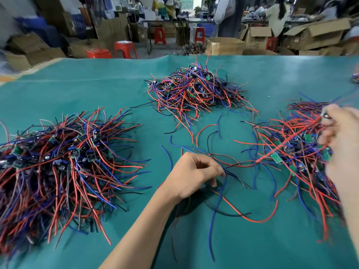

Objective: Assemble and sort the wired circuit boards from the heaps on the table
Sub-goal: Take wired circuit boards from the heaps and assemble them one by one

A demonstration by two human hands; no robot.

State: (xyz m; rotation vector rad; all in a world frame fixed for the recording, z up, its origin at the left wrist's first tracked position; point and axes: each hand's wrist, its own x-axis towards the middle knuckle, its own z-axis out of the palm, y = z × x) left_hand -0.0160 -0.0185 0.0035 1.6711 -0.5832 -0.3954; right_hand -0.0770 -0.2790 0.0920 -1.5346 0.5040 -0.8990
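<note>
Three heaps of small green circuit boards with red, blue and black wires lie on the teal table cloth (77, 82): a large heap (64, 158) at the left, a smaller heap (194, 88) at the far middle, and a spread heap (295, 144) at the right. My left hand (194, 173) sits near the middle of the table, fingers curled, pinching a bundle of loose wires (223, 183) that trail toward me. My right hand (342, 140) is blurred above the right heap, its fingers pinching a small wired part at the top.
Loose single wires (209, 136) lie scattered between the heaps. Beyond the table's far edge stand red stools (125, 48), open cardboard boxes (223, 45) and people at other benches. Another small wire bundle (355, 77) shows at the far right edge.
</note>
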